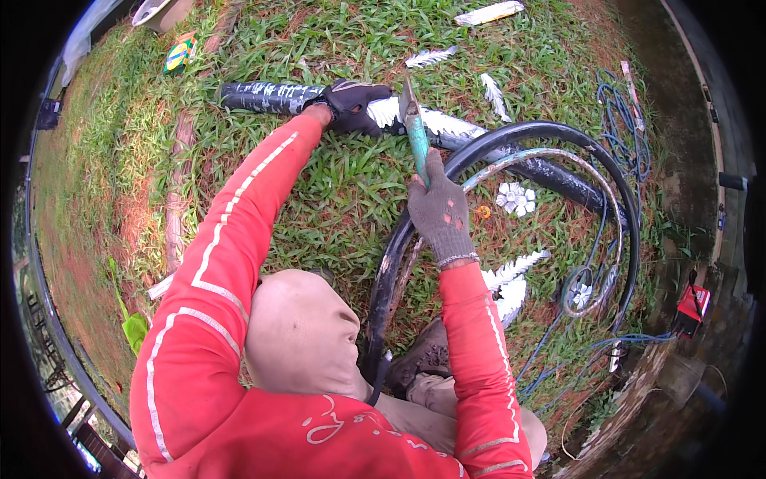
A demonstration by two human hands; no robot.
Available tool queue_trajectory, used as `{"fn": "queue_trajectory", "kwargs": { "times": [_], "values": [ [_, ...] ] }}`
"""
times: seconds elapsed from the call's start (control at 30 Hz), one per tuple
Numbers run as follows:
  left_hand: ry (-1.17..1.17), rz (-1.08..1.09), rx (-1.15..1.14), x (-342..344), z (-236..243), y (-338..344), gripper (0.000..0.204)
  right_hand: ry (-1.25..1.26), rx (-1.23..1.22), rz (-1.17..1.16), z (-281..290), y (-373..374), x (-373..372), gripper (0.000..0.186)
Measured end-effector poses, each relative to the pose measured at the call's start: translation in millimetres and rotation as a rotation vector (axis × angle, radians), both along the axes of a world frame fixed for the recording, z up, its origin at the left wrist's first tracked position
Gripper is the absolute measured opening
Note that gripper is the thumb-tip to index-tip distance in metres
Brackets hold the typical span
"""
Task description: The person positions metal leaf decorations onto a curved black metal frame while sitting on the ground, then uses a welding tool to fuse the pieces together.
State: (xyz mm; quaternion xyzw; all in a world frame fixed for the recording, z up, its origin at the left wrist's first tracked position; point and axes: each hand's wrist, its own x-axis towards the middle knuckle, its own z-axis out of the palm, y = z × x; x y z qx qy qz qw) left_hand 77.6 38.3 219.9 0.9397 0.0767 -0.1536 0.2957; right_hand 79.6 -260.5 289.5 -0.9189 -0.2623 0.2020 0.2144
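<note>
A thick black pole (275, 97) with pale scuffs lies across the grass. Over it is my left hand (353, 106) in a dark glove, its fingers wrapped down at the near end of a silver leaf-shaped ornament (447, 124) lying along the pole. In a grey glove with worn holes, my right hand (441, 211) grips a teal-handled tool (416, 136). The tool's flat grey metal head points away from me, above the ornament; whether it touches is unclear. Beneath my right wrist passes a large curved black tube (550, 129).
Loose silver leaves (495, 96) and a silver flower (516, 199) lie on the grass. Blue cable (618, 120) coils at the right, near a red and black machine (692, 303). A thinner pale ring (610, 191) sits inside the curved tube. A yellow-green packet (180, 53) lies far left.
</note>
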Motion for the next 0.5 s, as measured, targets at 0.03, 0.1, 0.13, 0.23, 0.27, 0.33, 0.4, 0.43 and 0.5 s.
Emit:
{"fn": "queue_trajectory", "kwargs": {
  "times": [0.03,0.1,0.13,0.23,0.27,0.33,0.4,0.43,0.5],
  "values": [
    [-0.005,-0.007,0.003,0.2,0.6,0.9,0.097,-0.005,0.003,-0.007,1.5,1.2,1.3,0.063],
    [-0.08,-0.018,0.033,-5.4,-5.8,5.5,0.098,0.03,0.073,0.011,4.6,2.5,1.9,0.064],
    [-0.071,-0.039,0.001,-3.3,-9.8,8.1,0.099,0.034,0.089,-0.01,1.2,1.2,-4.5,0.063],
    [-0.044,-0.038,0.014,1.3,-7.4,3.6,0.1,0.053,0.034,-0.062,-0.5,-2.5,-8.4,0.063],
    [-0.067,-0.038,0.005,1.8,-14.1,3.2,0.101,0.046,0.031,-0.075,-0.1,-6.1,-8.0,0.063],
    [-0.07,-0.056,0.02,-3.0,-13.2,13.3,0.101,0.067,0.132,-0.082,1.6,-6.5,-5.9,0.064],
    [0.009,-0.067,0.018,-1.1,2.2,7.2,0.103,0.028,0.154,-0.107,0.5,-9.0,-11.5,0.065],
    [0.004,-0.076,0.015,1.4,-1.6,3.3,0.103,0.023,0.151,-0.116,1.0,-12.7,-6.5,0.065],
    [-0.045,-0.049,0.016,-0.8,-11.3,5.5,0.103,0.154,0.061,-0.096,6.3,-11.7,10.8,0.066]
  ]
}}
